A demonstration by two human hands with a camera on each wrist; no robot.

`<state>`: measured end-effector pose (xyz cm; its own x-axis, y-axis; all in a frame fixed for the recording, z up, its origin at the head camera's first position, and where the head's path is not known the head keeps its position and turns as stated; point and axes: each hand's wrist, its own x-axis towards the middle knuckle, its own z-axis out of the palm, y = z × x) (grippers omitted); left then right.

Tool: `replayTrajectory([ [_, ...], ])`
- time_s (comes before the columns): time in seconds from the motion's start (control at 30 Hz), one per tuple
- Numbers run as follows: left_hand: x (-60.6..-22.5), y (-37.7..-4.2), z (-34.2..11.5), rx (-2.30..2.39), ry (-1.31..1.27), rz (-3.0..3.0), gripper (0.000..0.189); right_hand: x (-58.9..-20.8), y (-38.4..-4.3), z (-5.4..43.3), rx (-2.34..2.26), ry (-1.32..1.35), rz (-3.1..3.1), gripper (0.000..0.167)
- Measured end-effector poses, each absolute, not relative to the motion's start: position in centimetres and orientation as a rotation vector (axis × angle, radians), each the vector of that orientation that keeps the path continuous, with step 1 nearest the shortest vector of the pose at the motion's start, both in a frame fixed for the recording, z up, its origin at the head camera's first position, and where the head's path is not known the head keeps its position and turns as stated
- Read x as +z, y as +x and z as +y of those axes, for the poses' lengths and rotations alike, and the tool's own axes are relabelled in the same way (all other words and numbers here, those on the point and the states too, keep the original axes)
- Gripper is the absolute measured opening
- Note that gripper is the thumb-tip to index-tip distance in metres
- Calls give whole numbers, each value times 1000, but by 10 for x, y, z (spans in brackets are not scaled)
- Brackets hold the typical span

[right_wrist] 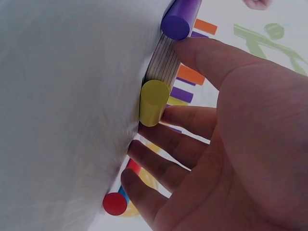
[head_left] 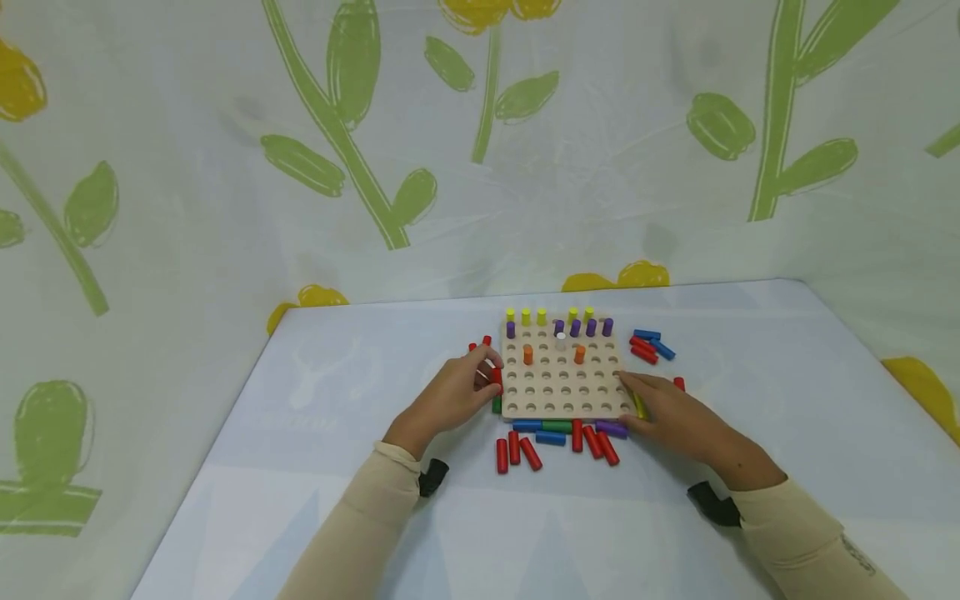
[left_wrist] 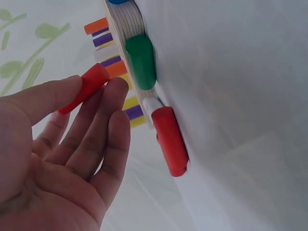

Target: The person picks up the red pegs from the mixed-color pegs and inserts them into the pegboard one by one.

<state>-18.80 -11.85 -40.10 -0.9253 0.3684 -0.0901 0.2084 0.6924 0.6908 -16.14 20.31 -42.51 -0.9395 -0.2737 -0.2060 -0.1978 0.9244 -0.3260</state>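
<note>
A wooden pegboard (head_left: 562, 416) with rows of round holes lies on the table. My left hand (head_left: 450, 393) is at its left side, pinching a red peg (left_wrist: 89, 87) between thumb and fingers. Below that hand, a green peg (left_wrist: 141, 63) and another red peg (left_wrist: 170, 142) lie along the board's side. At the right edge, my right hand (head_left: 671, 410) rests with fingers spread and its thumb at the near corner. A yellow peg (right_wrist: 154, 103) lies against the board under this hand. Yellow, purple, orange and white pegs (head_left: 561, 341) stand in the board.
Several loose red pegs (head_left: 502, 457), with blue, green and purple ones, lie along the near side of the board. Blue pegs (head_left: 647, 334) and red pegs lie off its far right corner. A patterned cloth wall (head_left: 555, 225) rises behind the table.
</note>
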Motion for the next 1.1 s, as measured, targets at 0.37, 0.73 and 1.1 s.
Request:
replayTrajectory([
  [0.37, -404, -188, -102, 958, 426, 2773, 31, -423, -157, 204, -434, -388, 2859, 81],
  [0.73, -399, -187, -96, 903, 373, 2805, 27, -423, -157, 203, -431, -390, 2860, 81],
  [1.1, -400, -185, -93, 851, 387, 2823, 28, -420, -157, 203, -448, -387, 2858, 78],
])
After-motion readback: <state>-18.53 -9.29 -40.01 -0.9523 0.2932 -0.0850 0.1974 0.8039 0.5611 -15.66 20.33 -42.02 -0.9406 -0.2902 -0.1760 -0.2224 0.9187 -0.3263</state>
